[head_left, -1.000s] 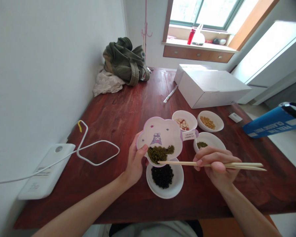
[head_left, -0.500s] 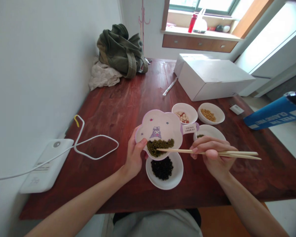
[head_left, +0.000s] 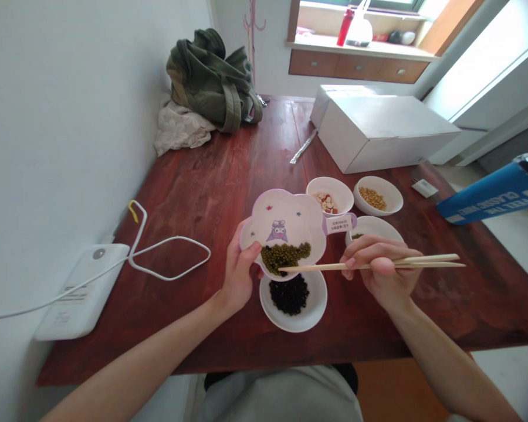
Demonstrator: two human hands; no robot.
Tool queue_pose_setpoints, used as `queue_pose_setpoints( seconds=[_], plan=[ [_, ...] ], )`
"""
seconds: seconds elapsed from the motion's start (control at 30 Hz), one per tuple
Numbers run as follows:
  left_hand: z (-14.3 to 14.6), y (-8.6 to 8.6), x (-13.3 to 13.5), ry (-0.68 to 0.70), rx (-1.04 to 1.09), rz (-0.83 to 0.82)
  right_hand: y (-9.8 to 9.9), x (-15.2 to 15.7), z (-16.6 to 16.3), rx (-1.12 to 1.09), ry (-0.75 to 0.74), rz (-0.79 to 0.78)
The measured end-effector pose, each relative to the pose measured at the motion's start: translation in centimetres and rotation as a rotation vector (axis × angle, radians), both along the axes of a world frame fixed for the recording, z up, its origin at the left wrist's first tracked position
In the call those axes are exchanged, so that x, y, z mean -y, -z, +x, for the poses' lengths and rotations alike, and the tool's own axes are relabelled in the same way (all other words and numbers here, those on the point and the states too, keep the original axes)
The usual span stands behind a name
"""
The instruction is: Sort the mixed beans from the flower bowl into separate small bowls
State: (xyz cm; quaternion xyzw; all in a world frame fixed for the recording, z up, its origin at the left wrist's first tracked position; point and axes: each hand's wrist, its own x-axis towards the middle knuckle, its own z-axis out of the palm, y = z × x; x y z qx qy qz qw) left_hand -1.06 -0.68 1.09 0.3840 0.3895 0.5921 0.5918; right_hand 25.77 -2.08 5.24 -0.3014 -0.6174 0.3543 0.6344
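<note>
My left hand [head_left: 238,271] grips the left rim of a white flower-shaped bowl [head_left: 286,220] with a purple edge, tilted toward me. Green mung beans [head_left: 286,258] have gathered along its lower side. In my right hand [head_left: 381,269] is a pair of chopsticks [head_left: 330,266], their tips among the mung beans. Below the tilted bowl, and partly covered by it, stands a round white bowl [head_left: 293,323] of black beans [head_left: 290,295]. Behind my right hand, another white bowl [head_left: 374,225] shows a few green beans; the hand hides the rest of it.
Two more white bowls hold reddish-white pieces [head_left: 327,203] and yellow soybeans [head_left: 372,198]. Farther back sit a white box [head_left: 385,132] and a green bag [head_left: 209,82]. A blue bottle [head_left: 493,190] is at right; a white device with a cable [head_left: 83,293] lies left.
The view has shifted slightly, so the table things sit a little higher. Both hands keep their holds, and the chopstick tips stay among the mung beans, which are spread slightly differently.
</note>
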Motion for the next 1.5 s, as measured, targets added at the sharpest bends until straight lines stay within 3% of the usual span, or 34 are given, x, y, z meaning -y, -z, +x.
queue_pose_setpoints(
  seconds=[0.77, 1.5],
  plan=[
    [-0.1, 0.6, 0.1, 0.009, -0.003, 0.004, 1.5, -0.9, -0.3, -0.102, -0.071, -0.084],
    [-0.1, 0.2, -0.1, 0.001, 0.005, 0.013, 1.5, -0.6, 0.1, -0.077, -0.042, -0.041]
  ],
)
